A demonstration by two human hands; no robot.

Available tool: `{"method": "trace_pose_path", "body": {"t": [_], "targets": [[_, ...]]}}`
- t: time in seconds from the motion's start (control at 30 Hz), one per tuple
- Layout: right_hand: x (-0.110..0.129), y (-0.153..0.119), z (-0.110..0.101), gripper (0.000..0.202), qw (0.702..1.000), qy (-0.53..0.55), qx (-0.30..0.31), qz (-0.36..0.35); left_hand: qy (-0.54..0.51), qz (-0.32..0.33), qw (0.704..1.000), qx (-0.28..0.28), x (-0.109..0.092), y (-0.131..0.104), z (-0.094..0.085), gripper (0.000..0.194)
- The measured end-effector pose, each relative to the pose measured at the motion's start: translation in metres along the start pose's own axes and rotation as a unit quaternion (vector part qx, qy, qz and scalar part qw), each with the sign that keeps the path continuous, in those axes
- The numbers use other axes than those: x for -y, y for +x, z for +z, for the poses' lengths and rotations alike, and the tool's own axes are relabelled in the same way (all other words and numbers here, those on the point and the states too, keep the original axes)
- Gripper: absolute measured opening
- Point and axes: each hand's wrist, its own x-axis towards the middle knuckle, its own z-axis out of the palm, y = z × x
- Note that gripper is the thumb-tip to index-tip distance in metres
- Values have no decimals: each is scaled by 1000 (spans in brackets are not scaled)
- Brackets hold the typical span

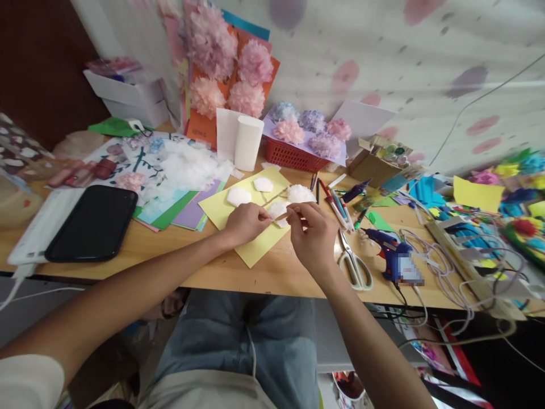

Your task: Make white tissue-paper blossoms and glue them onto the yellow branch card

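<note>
A yellow sheet (pixel 251 250) lies on the wooden table, bearing several white padded shapes, one of them a fluffy white piece (pixel 300 193) at its right corner, and thin brown lines. Over the sheet's lower right part, my left hand (pixel 249 223) and my right hand (pixel 313 233) are close together with fingertips pinched. Between them runs a thin brownish strip (pixel 281 216), its ends at the fingertips of both hands. Just behind it lies a white padded piece (pixel 277 209), partly covered by the strip and fingers.
Scissors (pixel 355 264) and a blue glue gun (pixel 394 255) lie to the right, with pens (pixel 338 207) behind. A black phone (pixel 91 224) is at the left. A red basket (pixel 293 154) holds paper flowers at the back, beside a white roll (pixel 248 143).
</note>
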Motion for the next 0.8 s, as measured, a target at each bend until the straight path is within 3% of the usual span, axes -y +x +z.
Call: {"method": "trace_pose_path", "body": {"t": [0.17,0.3,0.53,0.67,0.8], "targets": [[5,7,-7,20,999,5,20,-35,-13,10,1000,6,1,-1,-1,23],[10,3,-17,18,999,27,-22,-32,-24,19,1000,-3,0,-1,-3,21],[8,-31,-37,12,995,6,-103,-12,79,35,996,-19,-2,0,-16,32],[-2,-69,-42,27,988,-69,-95,-98,145,33,987,-57,0,-7,-50,32],[-24,-105,-40,47,973,-149,-15,-178,184,-29,979,-87,25,-24,-112,25]]}}
